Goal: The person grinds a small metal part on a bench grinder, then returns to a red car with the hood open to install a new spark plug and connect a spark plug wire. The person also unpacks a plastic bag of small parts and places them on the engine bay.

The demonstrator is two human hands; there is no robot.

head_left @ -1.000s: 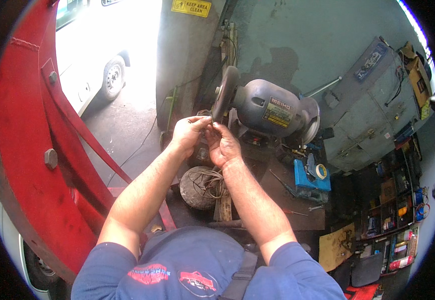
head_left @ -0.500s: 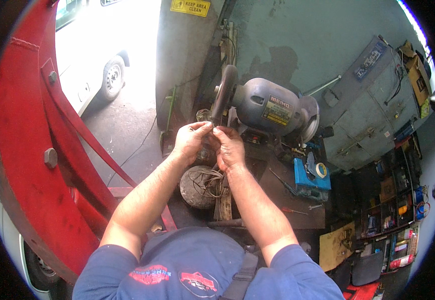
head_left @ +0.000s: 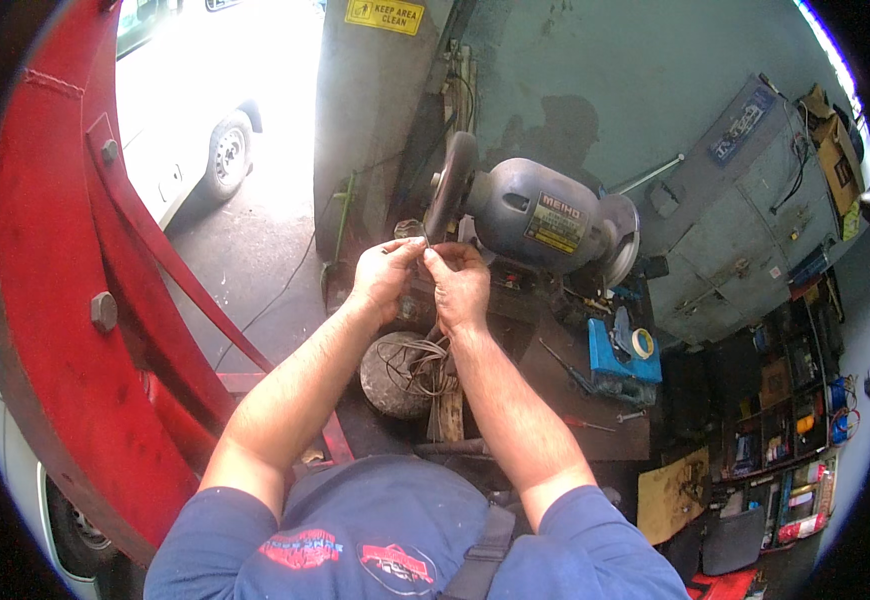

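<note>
My left hand [head_left: 385, 277] and my right hand [head_left: 460, 285] meet in a pinch just below the left wheel [head_left: 450, 190] of a grey bench grinder [head_left: 530, 212]. Both thumbs and forefingers press close together around something small and dark, too hidden to name. I cannot tell whether it touches the wheel. Under my right wrist lies a tangle of thin wire or cable [head_left: 425, 368], partly over a round grey block [head_left: 391, 378]. A second, paler wheel [head_left: 620, 240] sits at the grinder's right end.
On the dark bench to the right are a blue case [head_left: 605, 362] with a tape roll [head_left: 642, 341], a screwdriver [head_left: 588, 423] and a wrench [head_left: 631, 415]. A red steel frame [head_left: 55, 280] rises at the left. Beyond it stands a white vehicle [head_left: 180, 110]. Shelves [head_left: 770, 430] fill the far right.
The fingers of my right hand have shifted slightly, with its thumb a little more upright against the left fingertips. Both hands remain at the grinder's left wheel.
</note>
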